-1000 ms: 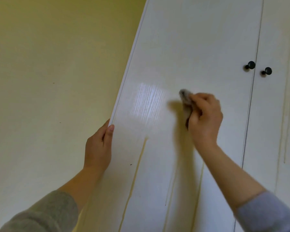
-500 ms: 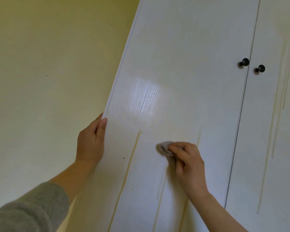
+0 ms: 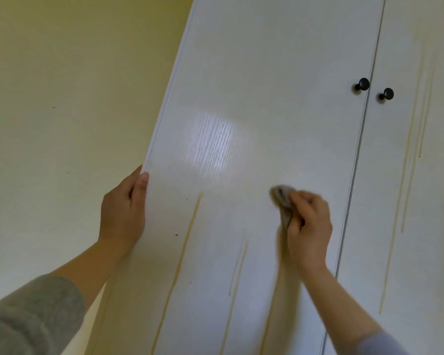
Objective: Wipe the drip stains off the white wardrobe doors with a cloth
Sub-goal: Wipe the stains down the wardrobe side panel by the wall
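While gripping the left wardrobe door [image 3: 254, 73] edge, left hand [image 3: 122, 211] fingers are curling behind it; right hand [image 3: 309, 226] is pinching a grey cloth [image 3: 282, 201] against the door, beside tan drip stains [image 3: 187, 252].

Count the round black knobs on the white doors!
2. One small round black knob sits at the right edge of the left white wardrobe door; the other black knob is across the gap, on the right white door. Others may be out of view.
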A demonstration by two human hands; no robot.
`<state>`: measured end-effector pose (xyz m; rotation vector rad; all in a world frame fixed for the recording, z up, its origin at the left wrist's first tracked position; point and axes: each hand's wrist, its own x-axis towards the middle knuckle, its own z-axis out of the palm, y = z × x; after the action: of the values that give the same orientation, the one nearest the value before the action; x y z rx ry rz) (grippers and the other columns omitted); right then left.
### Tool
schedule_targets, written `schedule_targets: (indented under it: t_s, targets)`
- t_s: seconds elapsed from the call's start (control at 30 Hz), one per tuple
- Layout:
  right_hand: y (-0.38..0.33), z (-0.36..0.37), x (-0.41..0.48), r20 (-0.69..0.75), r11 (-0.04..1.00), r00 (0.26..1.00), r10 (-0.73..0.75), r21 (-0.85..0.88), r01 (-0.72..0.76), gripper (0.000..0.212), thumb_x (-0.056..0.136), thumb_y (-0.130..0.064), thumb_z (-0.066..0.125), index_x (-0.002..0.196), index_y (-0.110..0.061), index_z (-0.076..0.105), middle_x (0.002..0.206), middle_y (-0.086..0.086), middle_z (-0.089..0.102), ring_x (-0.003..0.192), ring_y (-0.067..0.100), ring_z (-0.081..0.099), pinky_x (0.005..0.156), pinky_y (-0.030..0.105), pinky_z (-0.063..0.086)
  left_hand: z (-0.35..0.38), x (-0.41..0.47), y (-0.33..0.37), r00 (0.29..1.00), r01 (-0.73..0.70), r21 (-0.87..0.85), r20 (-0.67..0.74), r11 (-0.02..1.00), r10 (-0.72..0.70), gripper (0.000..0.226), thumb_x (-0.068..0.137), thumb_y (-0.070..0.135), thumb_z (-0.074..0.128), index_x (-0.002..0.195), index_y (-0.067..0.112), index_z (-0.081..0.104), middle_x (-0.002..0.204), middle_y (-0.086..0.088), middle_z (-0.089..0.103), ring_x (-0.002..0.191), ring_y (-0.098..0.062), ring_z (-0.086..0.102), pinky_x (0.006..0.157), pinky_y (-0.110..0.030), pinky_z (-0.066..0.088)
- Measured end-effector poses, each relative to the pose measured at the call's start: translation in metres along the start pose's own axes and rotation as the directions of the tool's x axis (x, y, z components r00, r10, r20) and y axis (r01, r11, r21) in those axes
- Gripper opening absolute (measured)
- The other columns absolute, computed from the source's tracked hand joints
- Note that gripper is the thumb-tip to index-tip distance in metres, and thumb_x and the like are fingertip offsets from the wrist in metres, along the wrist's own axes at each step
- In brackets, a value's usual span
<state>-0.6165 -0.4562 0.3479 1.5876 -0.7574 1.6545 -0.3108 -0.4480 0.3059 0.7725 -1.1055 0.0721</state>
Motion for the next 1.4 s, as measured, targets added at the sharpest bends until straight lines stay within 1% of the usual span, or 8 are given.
schedule_targets:
  t_s: [0.13,0.43,0.53,0.67,0.9,1.07,1.23,1.4]
  targets:
    - [-0.007,-0.018,-0.064,0.085,0.997,0.993,0.076,-0.013,-0.076,0.041,0.081,-0.002,0.04,0.103,-0.009,0.074,0.105,-0.012,0.055,0.099,0.006,0.05,0.086,0.015,0.043,-0.001,-0.003,0.001,1.0,0.017,-0.001,0.004,1.0,-0.017,0.048,0.106,0.04,0.036,0.135,0.011,0.06,0.119,-0.019,0.068,0.113,-0.032,0.062,0.088,-0.036,0.047]
    - [0.044,-0.033,0.093,-0.161,0.948,0.935,0.316,0.012,-0.318,0.027,0.096,-0.001,0.049,0.114,-0.003,0.07,0.112,0.01,0.063,0.106,0.028,0.057,0.087,0.013,0.035,0.001,-0.003,0.002,1.0,0.011,0.011,0.004,1.0,-0.011,0.048,0.106,0.041,0.035,0.132,0.01,0.062,0.113,-0.028,0.064,0.109,-0.043,0.059,0.089,-0.047,0.047]
    - [0.049,-0.023,0.075,-0.188,0.947,0.928,0.322,0.045,-0.319,0.029,0.092,0.003,0.049,0.112,-0.002,0.07,0.111,0.011,0.063,0.104,0.024,0.058,0.086,0.001,0.032,0.002,-0.003,0.004,1.0,0.016,0.017,0.004,1.0,-0.016,0.047,0.106,0.039,0.035,0.132,0.012,0.063,0.11,-0.024,0.066,0.105,-0.042,0.059,0.081,-0.041,0.046]
    - [0.03,-0.015,-0.004,-0.146,0.955,0.943,0.298,0.062,-0.291,0.038,0.081,0.002,0.046,0.108,-0.005,0.072,0.108,0.007,0.061,0.101,0.017,0.055,0.091,0.008,0.035,0.002,-0.002,0.002,1.0,0.022,0.017,-0.015,1.0,-0.022,0.044,0.106,0.038,0.036,0.134,0.015,0.062,0.1,-0.009,0.072,0.092,-0.027,0.061,0.07,-0.023,0.04]
    - [-0.013,-0.053,-0.066,0.013,0.921,0.936,0.351,0.177,-0.348,0.05,0.085,0.018,0.051,0.1,-0.025,0.072,0.104,-0.013,0.062,0.098,0.015,0.062,0.075,0.02,0.05,0.0,-0.003,0.01,0.998,0.064,0.014,0.003,0.998,-0.064,0.046,0.106,0.04,0.036,0.139,0.017,0.057,0.132,-0.001,0.062,0.123,-0.019,0.054,0.096,-0.03,0.04]
    - [-0.049,-0.069,-0.042,0.099,0.923,0.964,0.246,0.279,-0.264,0.048,0.088,0.017,0.051,0.1,-0.024,0.073,0.102,-0.01,0.063,0.088,0.002,0.061,0.062,0.011,0.048,-0.006,-0.013,0.016,0.962,0.261,-0.054,0.096,0.964,-0.255,0.049,0.105,0.04,0.034,0.141,0.012,0.054,0.143,-0.007,0.054,0.136,-0.023,0.045,0.1,-0.021,0.029]
    - [-0.08,-0.026,-0.021,0.173,0.943,0.975,0.141,0.275,-0.185,0.04,0.09,-0.007,0.047,0.107,-0.036,0.069,0.102,-0.025,0.058,0.084,0.024,0.063,0.068,0.047,0.056,-0.028,-0.062,-0.007,0.893,0.402,0.037,0.208,0.915,-0.4,0.054,0.106,0.043,0.02,0.14,0.019,0.054,0.143,-0.013,0.054,0.133,-0.029,0.047,0.099,-0.034,0.035]
    - [-0.128,0.024,0.012,0.154,0.968,0.983,-0.096,0.245,0.056,0.032,0.088,-0.005,0.052,0.108,-0.017,0.074,0.1,-0.01,0.065,0.097,0.015,0.055,0.083,0.018,0.042,-0.033,-0.072,-0.016,0.866,0.461,-0.039,0.237,0.887,-0.44,0.056,0.103,0.048,0.023,0.143,0.022,0.051,0.145,-0.003,0.052,0.136,-0.022,0.045,0.108,-0.03,0.031]
